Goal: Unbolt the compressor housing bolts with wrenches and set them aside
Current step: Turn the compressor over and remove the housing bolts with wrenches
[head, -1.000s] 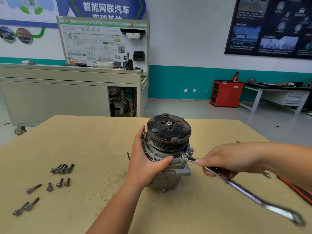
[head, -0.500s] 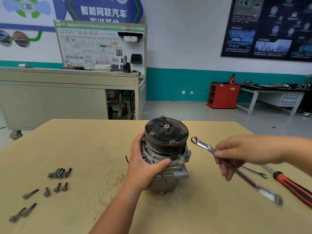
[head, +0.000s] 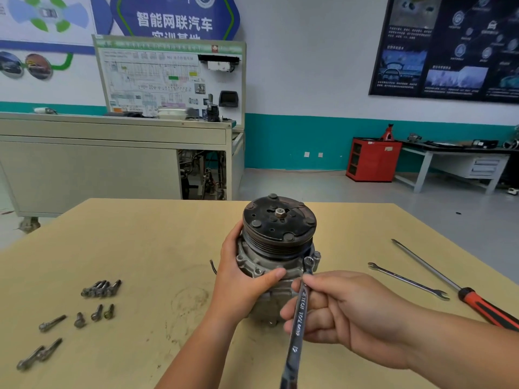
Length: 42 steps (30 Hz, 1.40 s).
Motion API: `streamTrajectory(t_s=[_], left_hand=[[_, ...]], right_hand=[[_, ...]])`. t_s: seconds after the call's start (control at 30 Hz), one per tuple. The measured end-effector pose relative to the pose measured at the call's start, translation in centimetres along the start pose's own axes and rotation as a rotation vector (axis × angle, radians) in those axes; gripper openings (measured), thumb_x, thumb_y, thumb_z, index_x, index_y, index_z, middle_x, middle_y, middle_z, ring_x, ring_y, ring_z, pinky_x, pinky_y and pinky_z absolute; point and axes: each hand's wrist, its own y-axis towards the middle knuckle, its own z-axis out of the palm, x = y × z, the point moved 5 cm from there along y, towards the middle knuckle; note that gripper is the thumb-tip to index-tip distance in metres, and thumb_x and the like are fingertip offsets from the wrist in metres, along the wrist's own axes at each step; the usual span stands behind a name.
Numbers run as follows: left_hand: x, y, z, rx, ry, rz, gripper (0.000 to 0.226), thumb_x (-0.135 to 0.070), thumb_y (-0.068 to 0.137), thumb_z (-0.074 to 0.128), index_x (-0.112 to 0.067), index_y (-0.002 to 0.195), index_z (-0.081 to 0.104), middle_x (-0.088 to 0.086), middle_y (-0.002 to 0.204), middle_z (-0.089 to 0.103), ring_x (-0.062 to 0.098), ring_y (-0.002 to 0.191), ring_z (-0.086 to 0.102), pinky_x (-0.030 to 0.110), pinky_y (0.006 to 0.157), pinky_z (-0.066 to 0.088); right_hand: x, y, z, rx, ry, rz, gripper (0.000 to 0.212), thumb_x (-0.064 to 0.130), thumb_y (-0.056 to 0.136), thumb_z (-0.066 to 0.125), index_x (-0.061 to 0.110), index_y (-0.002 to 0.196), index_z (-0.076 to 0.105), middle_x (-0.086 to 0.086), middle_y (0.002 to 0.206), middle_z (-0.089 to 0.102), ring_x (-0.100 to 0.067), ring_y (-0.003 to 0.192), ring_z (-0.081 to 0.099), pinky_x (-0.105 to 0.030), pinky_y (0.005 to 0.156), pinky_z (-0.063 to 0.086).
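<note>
Compressor [head: 278, 248] stood upright near table [head: 140, 248] centre, pulley face up. Housing gripped by left hand [head: 241, 279], thumb and fingers wrapped round flange. Combination wrench [head: 299, 313] held by right hand [head: 345, 307], fingers curled round shank; ring end seated on housing bolt [head: 308, 261] at right flange. Removed bolts [head: 101, 289] laid in loose groups at left. Second wrench [head: 407, 280] and red-handled screwdriver [head: 449, 282] laid at right, apart from compressor.

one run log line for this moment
left hand grips compressor | right hand holds wrench | ring end on housing bolt
</note>
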Motion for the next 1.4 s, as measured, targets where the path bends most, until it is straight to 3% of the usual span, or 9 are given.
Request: streamTrajectory(t_s=[0.2,0.37,0.63,0.93,1.07,1.23,1.33,1.4], left_hand=[[0.0,-0.1,0.1,-0.013,-0.022,-0.001,0.095,-0.048,0.046,0.086,-0.044,0.130,0.040,-0.011,0.135,0.053,0.004,0.124,0.052,0.025,0.102,0.044],[0.0,-0.1,0.1,-0.008,-0.026,0.000,0.094,-0.046,0.048,0.086,-0.046,0.130,0.040,-0.013,0.135,0.052,0.003,0.124,0.051,0.020,0.101,0.044],[0.1,-0.1,0.2,-0.016,-0.037,0.005,0.093,-0.043,0.049,0.086,-0.041,0.131,0.041,-0.012,0.135,0.052,0.003,0.123,0.052,0.017,0.098,0.044],[0.1,-0.2,0.2,-0.025,-0.031,-0.001,0.091,-0.044,0.049,0.086,-0.048,0.128,0.042,-0.016,0.132,0.054,0.002,0.121,0.053,0.017,0.096,0.045],[0.2,-0.3,0.1,-0.027,-0.011,-0.009,0.088,-0.044,0.048,0.085,-0.062,0.122,0.042,-0.018,0.132,0.053,0.000,0.120,0.053,0.018,0.098,0.046],[0.0,-0.4,0.1,-0.014,0.007,-0.026,0.088,-0.043,0.048,0.084,-0.062,0.122,0.040,-0.021,0.132,0.052,-0.002,0.120,0.052,0.019,0.099,0.046],[-0.1,-0.4,0.0,-0.015,0.011,-0.031,0.086,-0.044,0.048,0.084,-0.068,0.118,0.040,-0.023,0.130,0.052,-0.004,0.119,0.052,0.016,0.097,0.046],[-0.3,-0.5,0.0,-0.015,0.015,-0.034,0.086,-0.044,0.048,0.083,-0.070,0.116,0.040,-0.023,0.131,0.052,-0.004,0.119,0.051,0.017,0.097,0.046]], right_hand=[[-0.3,0.1,0.7,-0.016,-0.056,0.002,0.023,0.022,0.100,0.037,0.006,0.092,0.051,-0.013,0.061,0.068,-0.022,0.049,0.067,-0.023,0.044,0.050],[-1.2,-0.3,0.1,-0.058,-0.140,-0.007,0.023,0.021,0.101,0.035,0.005,0.092,0.049,-0.012,0.056,0.065,-0.021,0.044,0.063,-0.022,0.043,0.048],[-1.2,-0.5,-0.1,-0.034,-0.189,0.039,0.023,0.022,0.102,0.033,0.006,0.094,0.047,-0.015,0.065,0.069,-0.026,0.054,0.068,-0.024,0.050,0.052],[0.6,-0.6,-1.1,-0.002,-0.305,0.108,0.022,0.026,0.099,0.038,0.007,0.092,0.047,-0.014,0.056,0.064,-0.024,0.045,0.065,-0.021,0.039,0.047],[2.4,-0.2,-3.0,0.105,-0.615,0.212,0.026,0.029,0.100,0.035,0.010,0.089,0.046,-0.009,0.055,0.064,-0.019,0.045,0.064,-0.020,0.042,0.048],[5.7,0.6,-5.0,0.259,-1.047,0.385,0.029,0.033,0.101,0.034,0.012,0.090,0.050,0.001,0.054,0.060,-0.014,0.048,0.063,-0.023,0.054,0.052],[7.2,1.7,-5.8,0.197,-1.402,0.385,0.032,0.043,0.098,0.036,0.025,0.097,0.062,0.008,0.055,0.053,-0.009,0.052,0.055,-0.022,0.061,0.049],[8.2,2.6,-6.2,0.114,-1.630,0.244,0.030,0.051,0.094,0.039,0.037,0.101,0.064,0.012,0.065,0.052,-0.006,0.062,0.049,-0.022,0.068,0.044]])
